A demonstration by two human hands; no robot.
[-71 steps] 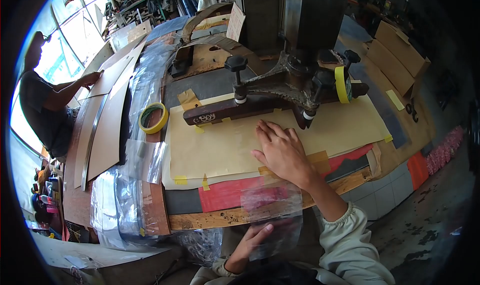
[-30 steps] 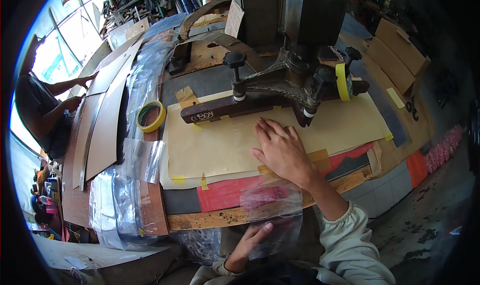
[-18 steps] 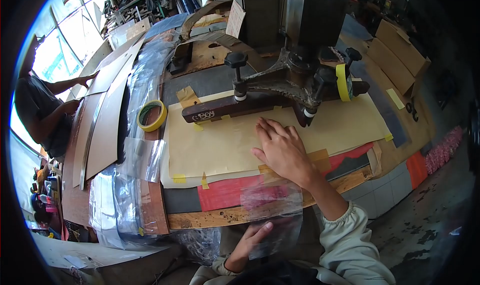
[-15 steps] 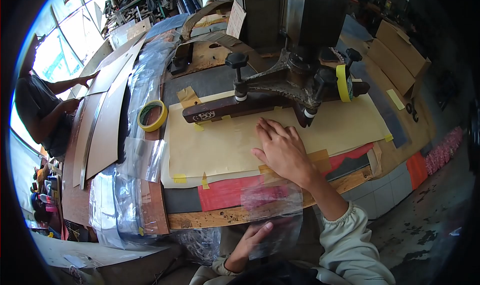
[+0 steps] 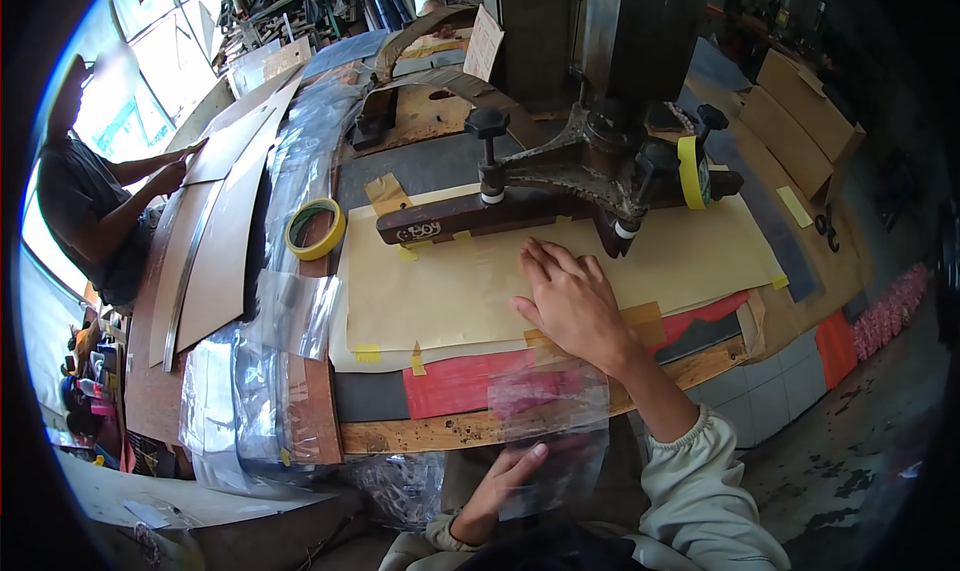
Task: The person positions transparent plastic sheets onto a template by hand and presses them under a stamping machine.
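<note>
My right hand [image 5: 580, 301] lies flat on a cream paper sheet [image 5: 440, 291], fingers stretched toward a dark bar [image 5: 520, 215] under a metal press. My left hand [image 5: 500, 489] is low, in front of the table edge, its thumb up against a clear plastic sheet [image 5: 552, 441] that hangs over that edge; its other fingers are partly hidden. Beneath the cream sheet lie a white sheet and red material [image 5: 460, 386]. Pieces of yellow tape [image 5: 368, 354] mark the sheet's border. A wider brown tape strip [image 5: 645, 321] is by my right wrist.
The cast press arm [image 5: 560, 156] with black knobs stands over the sheet. One yellow tape roll [image 5: 316, 230] lies to the left; another [image 5: 692, 173] hangs on the press. Scissors [image 5: 826, 231] and an open cardboard box [image 5: 800, 121] are at right. A person [image 5: 95, 191] handles boards [image 5: 225, 271] at left.
The view has shifted slightly, so the table appears a little to the right. My hands keep their places. The person at left has drawn their hands closer together over the boards.
</note>
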